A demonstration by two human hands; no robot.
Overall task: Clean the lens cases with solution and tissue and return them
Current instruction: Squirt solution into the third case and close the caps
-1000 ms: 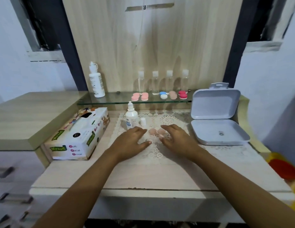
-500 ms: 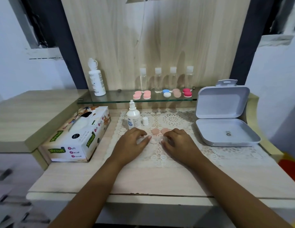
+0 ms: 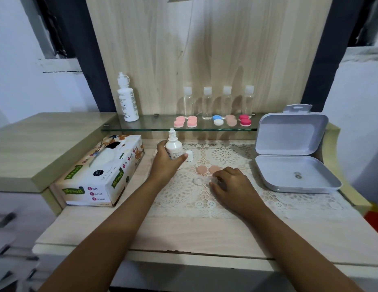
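Note:
My left hand (image 3: 166,163) grips the small white solution bottle (image 3: 173,145), which stands upright with its cap off; the white cap (image 3: 189,155) sits just to its right. On the lace mat (image 3: 184,192) lies an open clear lens case (image 3: 199,180), and my right hand (image 3: 230,183) holds its right end down with curled fingers. Two peach lids (image 3: 207,169) lie just behind the case. A tissue box (image 3: 103,175) stands at the left.
A glass shelf (image 3: 158,125) at the back carries several coloured lens cases (image 3: 213,121), several clear bottles (image 3: 207,102) and a tall white bottle (image 3: 126,100). An open white plastic box (image 3: 289,157) sits at the right. The table's front edge runs below my forearms.
My left hand left the lens case and moved back and left to take hold of the solution bottle. My right hand stayed on the case. The camera tilted slightly.

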